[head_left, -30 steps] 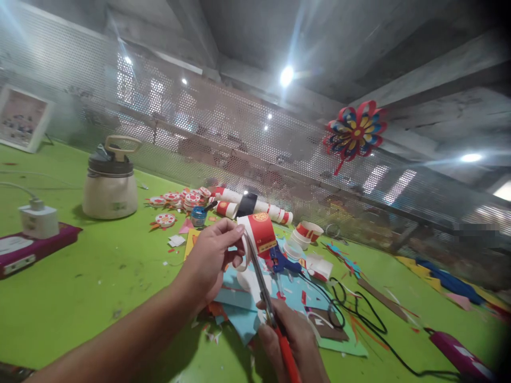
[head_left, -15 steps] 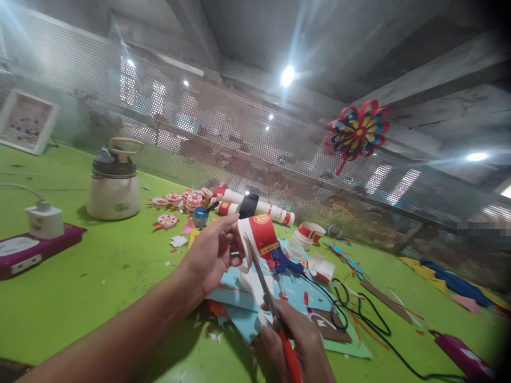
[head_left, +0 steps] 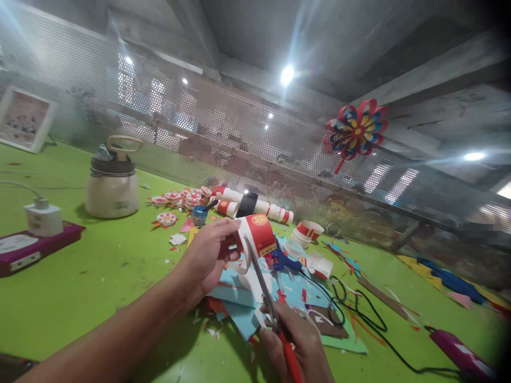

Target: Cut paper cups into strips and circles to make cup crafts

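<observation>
Head view: on green counter, picture frame far left, purple power strip carrying white charger, then white bottle with beige handle. Red-and-white paper discs and small blue jar beyond left hand. Left hand's grip narrow, fingers pinching left edge of red-and-white paper cup, held tilted above blue paper sheets. Scissors' blades at cup's white band; right hand's grip wrapped around red handles. Blue glue gun just right of cup, cut paper cups farther right.
</observation>
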`<move>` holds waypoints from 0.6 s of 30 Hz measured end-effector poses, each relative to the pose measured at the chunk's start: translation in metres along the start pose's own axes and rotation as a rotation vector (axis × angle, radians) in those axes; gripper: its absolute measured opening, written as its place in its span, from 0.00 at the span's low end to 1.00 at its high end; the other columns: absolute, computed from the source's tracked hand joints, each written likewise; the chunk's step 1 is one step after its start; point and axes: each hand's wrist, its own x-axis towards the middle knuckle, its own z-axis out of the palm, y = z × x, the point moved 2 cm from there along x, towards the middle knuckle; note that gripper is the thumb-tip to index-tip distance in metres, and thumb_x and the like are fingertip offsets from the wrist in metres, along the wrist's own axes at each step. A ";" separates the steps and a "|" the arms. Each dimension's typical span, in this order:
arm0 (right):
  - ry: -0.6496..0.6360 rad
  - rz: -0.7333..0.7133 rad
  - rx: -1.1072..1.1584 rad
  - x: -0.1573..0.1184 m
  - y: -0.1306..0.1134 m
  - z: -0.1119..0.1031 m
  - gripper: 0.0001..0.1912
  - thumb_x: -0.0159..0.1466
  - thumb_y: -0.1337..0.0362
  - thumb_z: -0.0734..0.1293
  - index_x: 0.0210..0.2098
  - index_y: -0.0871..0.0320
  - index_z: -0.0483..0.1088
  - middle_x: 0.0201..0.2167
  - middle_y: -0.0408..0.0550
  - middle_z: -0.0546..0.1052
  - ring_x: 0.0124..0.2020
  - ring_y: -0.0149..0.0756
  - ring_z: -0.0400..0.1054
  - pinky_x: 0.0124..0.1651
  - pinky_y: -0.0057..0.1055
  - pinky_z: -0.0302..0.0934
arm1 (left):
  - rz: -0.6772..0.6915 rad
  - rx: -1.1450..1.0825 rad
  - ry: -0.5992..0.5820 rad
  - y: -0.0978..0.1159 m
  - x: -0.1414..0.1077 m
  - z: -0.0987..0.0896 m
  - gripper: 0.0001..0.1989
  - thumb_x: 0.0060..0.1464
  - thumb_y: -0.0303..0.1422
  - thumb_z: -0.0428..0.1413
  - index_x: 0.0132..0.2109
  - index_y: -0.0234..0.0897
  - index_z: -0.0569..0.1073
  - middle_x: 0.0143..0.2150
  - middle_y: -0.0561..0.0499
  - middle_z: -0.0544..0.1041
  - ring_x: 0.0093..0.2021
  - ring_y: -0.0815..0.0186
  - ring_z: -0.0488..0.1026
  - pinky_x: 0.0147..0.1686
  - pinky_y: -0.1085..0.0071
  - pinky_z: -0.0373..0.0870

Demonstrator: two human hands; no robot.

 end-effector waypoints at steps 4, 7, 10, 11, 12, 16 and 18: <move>0.007 0.004 0.014 -0.001 0.001 0.002 0.20 0.66 0.49 0.57 0.40 0.57 0.73 0.24 0.45 0.75 0.24 0.34 0.69 0.29 0.26 0.62 | 0.027 0.031 0.004 0.000 0.000 0.000 0.06 0.48 0.29 0.58 0.28 0.32 0.69 0.23 0.54 0.69 0.19 0.74 0.62 0.16 0.79 0.54; 0.000 0.009 0.015 -0.001 0.001 0.003 0.21 0.66 0.48 0.57 0.39 0.57 0.72 0.24 0.45 0.75 0.24 0.34 0.68 0.30 0.27 0.62 | 0.064 0.048 -0.020 -0.001 -0.001 0.001 0.07 0.47 0.30 0.59 0.27 0.32 0.69 0.22 0.54 0.68 0.18 0.75 0.60 0.15 0.80 0.53; 0.005 0.012 -0.001 0.002 0.000 0.001 0.22 0.66 0.47 0.57 0.41 0.56 0.72 0.24 0.45 0.75 0.24 0.34 0.68 0.29 0.27 0.62 | 0.080 0.055 -0.022 -0.001 -0.004 0.002 0.08 0.47 0.30 0.59 0.27 0.32 0.68 0.22 0.54 0.68 0.19 0.75 0.60 0.15 0.80 0.54; 0.009 0.017 -0.015 0.002 -0.001 0.001 0.23 0.66 0.46 0.56 0.41 0.56 0.72 0.24 0.45 0.75 0.24 0.35 0.68 0.29 0.27 0.63 | 0.081 0.056 -0.026 -0.001 -0.005 0.003 0.08 0.47 0.30 0.59 0.26 0.33 0.68 0.22 0.54 0.68 0.19 0.75 0.60 0.15 0.79 0.54; 0.014 0.022 -0.030 0.003 -0.001 0.000 0.23 0.66 0.46 0.56 0.41 0.57 0.73 0.25 0.45 0.75 0.24 0.35 0.68 0.29 0.27 0.63 | 0.084 0.055 -0.030 -0.001 -0.005 0.003 0.09 0.47 0.30 0.60 0.26 0.33 0.68 0.22 0.54 0.68 0.18 0.75 0.60 0.15 0.79 0.54; 0.007 0.030 -0.052 0.004 -0.003 0.001 0.26 0.66 0.45 0.54 0.40 0.57 0.73 0.22 0.44 0.73 0.23 0.35 0.66 0.29 0.28 0.62 | 0.084 0.038 -0.047 -0.001 -0.005 0.004 0.09 0.48 0.31 0.59 0.26 0.33 0.67 0.22 0.54 0.68 0.19 0.76 0.60 0.15 0.80 0.54; -0.008 0.032 -0.050 0.003 -0.003 0.002 0.25 0.67 0.45 0.54 0.39 0.57 0.73 0.20 0.43 0.71 0.21 0.34 0.65 0.28 0.27 0.61 | 0.082 0.034 -0.061 -0.001 -0.004 0.004 0.10 0.49 0.31 0.59 0.26 0.33 0.67 0.21 0.55 0.67 0.19 0.75 0.60 0.16 0.80 0.53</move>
